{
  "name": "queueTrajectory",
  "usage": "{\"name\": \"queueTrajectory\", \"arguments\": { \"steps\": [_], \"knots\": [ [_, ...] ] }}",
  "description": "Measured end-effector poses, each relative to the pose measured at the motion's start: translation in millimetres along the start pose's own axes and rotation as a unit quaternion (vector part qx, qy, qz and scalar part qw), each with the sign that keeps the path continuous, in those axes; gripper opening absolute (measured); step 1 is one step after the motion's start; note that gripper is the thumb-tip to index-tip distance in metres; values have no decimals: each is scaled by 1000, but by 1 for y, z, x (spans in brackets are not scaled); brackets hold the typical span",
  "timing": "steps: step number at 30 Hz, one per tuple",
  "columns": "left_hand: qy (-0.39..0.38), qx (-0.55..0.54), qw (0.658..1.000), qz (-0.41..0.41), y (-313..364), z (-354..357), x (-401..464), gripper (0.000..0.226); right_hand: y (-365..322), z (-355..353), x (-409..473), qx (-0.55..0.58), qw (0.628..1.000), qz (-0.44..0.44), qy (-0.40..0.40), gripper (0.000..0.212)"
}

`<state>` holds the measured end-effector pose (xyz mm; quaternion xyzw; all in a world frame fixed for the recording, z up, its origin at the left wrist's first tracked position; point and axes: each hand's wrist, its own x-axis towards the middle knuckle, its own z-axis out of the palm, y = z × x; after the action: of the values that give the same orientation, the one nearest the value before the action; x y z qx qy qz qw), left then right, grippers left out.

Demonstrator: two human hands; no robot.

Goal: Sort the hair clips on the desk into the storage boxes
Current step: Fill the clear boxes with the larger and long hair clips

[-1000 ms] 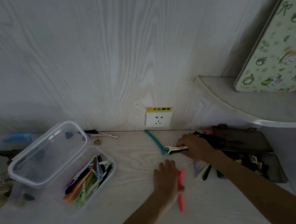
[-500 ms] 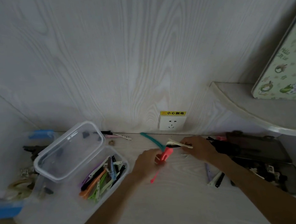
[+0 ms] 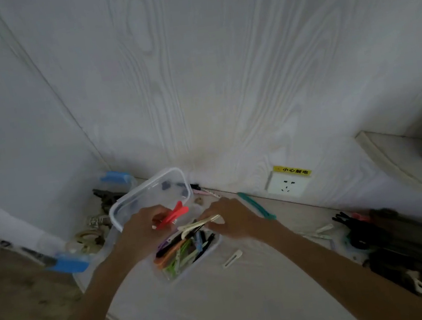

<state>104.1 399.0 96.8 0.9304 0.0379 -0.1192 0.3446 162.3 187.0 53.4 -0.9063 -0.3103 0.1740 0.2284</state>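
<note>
Currently we pinch a red clip in left hand, cream clip in right hand, storage box just below the fingers. Risk: releasing near the rim drops clips onto the table.

A storage box full of hair clips is set on the counter, near its left edge. Its lid is propped up behind it. Over the box, the left hand and the right hand are held side by side, a clip in the left and another clip in the right. One loose clip lies just right of the box. A long clip lies by the back edge, left of a wall socket. A pile of clips is found at the right edge.
</note>
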Motion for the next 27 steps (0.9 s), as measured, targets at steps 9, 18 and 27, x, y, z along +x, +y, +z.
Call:
{"name": "queueTrajectory", "arguments": {
  "steps": [9,18,27],
  "knots": [
    [-14,90,995,-29,-1,28,-3,37,24,-4,-16,80,984,35,155,19],
    [-119,375,907,148,69,129,4,32,98,21,-62,-21,957,271,102,30],
    [-108,490,856,124,63,154,12,26,121,13,-86,4,968,246,46,9]
  ]
}}
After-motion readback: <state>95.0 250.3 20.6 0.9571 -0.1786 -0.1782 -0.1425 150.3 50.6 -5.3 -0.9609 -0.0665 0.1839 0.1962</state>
